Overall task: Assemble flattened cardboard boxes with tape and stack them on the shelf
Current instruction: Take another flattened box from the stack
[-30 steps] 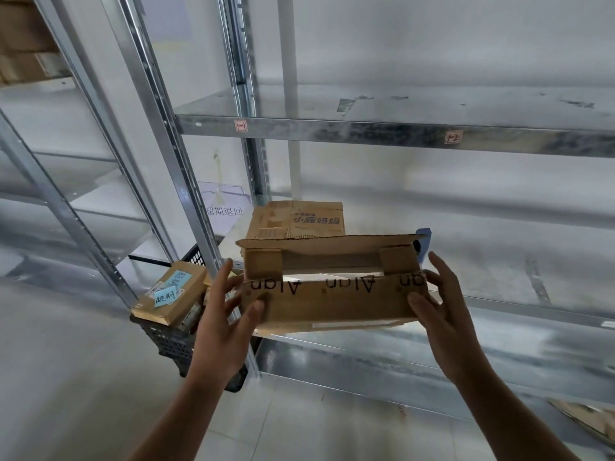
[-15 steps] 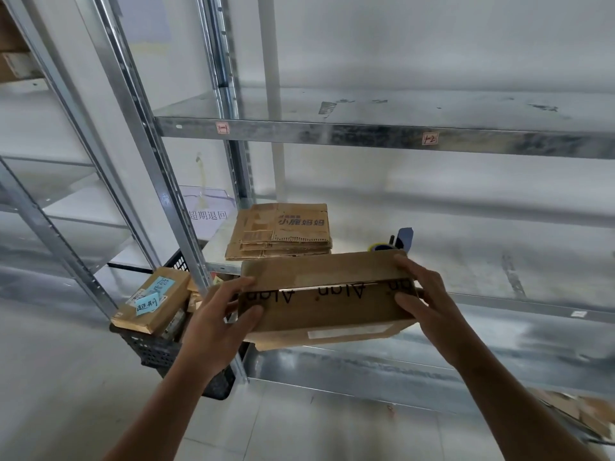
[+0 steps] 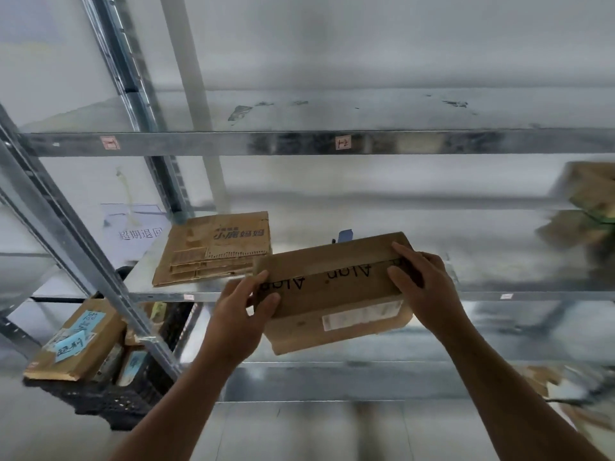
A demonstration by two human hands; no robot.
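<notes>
— Head view: change to the brown rectangular cardboard box (image 3: 332, 287)?
— Top flaps folded shut now; open a second ago. Shifted just right of the flattened brown cardboard stack (image 3: 213, 251).
— Grip?
— Gripped at both ends, by left hand (image 3: 239, 314) curled round one and right hand (image 3: 422, 281) clamping the seam. Probably ready for taping.

Blue object (image 3: 346, 235): mostly hidden behind the held box (image 3: 332, 294).
Cardboard at right edge (image 3: 590, 194): blurred and cut off.
Box label (image 3: 361, 315): smeared, cannot be read.
</notes>
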